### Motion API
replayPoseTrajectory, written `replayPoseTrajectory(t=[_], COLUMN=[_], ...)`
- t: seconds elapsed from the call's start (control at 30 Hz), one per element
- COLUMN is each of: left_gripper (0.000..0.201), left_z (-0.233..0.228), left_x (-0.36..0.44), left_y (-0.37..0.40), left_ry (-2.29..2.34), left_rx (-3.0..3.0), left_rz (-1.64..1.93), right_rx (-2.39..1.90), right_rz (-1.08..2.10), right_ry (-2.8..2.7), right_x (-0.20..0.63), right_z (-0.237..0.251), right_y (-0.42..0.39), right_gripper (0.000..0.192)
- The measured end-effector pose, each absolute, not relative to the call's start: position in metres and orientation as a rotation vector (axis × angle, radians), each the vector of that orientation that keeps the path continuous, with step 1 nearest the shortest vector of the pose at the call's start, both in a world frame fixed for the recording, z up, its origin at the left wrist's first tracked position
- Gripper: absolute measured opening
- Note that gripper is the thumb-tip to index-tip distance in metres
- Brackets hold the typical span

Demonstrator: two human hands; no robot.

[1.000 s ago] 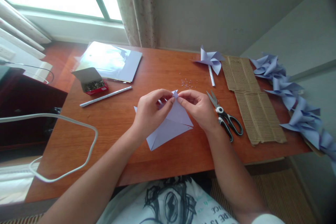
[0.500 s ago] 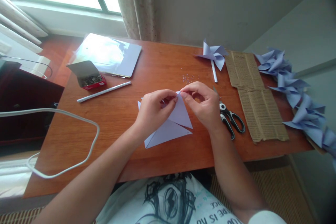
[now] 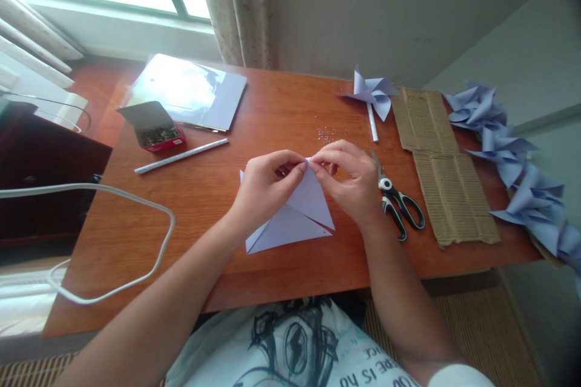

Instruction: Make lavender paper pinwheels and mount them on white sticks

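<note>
A white sheet of paper [image 3: 290,227] with diagonal cuts lies on the table in front of me, and a small dark dot shows near its lower right corner. My left hand [image 3: 271,182] is closed, thumb and fingertips pinching the paper near its top corner. Closed in a pinch as well, my right hand [image 3: 348,175] grips the same corner from the right. The fingertips of both hands nearly meet there and hide the corner's tip. Scissors [image 3: 394,196] with black and white handles lie just right of my right hand.
A paper pinwheel [image 3: 373,94] on a rolled stick lies near cardboard [image 3: 449,175]; several more pinwheels [image 3: 508,145] sit at right. Tiny bits [image 3: 327,135] are scattered beyond my hands. At left are a rolled paper stick [image 3: 181,156], a red box [image 3: 158,136], plastic-wrapped paper [image 3: 190,94] and a white cable [image 3: 170,224].
Both hands stay at the paper's top corner, with my right fingertips slightly closer to the left ones. The sheet has turned a little.
</note>
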State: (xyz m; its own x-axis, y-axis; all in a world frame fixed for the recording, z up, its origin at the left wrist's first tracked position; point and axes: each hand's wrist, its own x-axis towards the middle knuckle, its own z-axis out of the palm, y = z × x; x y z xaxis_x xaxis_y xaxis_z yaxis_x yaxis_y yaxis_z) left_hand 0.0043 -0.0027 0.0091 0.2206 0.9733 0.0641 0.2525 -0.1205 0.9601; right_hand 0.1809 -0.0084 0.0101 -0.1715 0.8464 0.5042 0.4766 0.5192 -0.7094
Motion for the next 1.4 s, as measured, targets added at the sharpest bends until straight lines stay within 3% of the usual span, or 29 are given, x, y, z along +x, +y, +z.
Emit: replayPoseTrajectory(t=[0.17,0.53,0.83,1.07,1.4], left_gripper=[0.017,0.023,0.021,0.023,0.024], left_z=[0.0103,0.0147,0.0135,0.0116,0.0117], left_x=[0.0025,0.0027,0.0033,0.0035,0.0032], left_y=[-0.0018,-0.0012,-0.0027,-0.003,-0.0039], left_ry=[1.07,1.042,1.061,1.107,1.107], left_rx=[1.31,1.207,1.263,1.406,1.497], left_rz=[0.995,0.994,1.007,0.997,0.98], right_rx=[-1.076,-1.064,-1.157,-1.201,-1.201], right_rz=[0.329,0.338,0.644,1.12,1.064], right_ry=[-1.864,-1.873,-1.631,-1.416,-1.441], right_x=[0.1802,0.1799,0.1774,0.1788,0.1782], right_z=[0.0067,0.0067,0.0139,0.009,0.0071], right_y=[-0.0086,-0.0089,-0.013,-0.0095,-0.0096], right_gripper=[0.011,0.012,0.011,0.01,0.01])
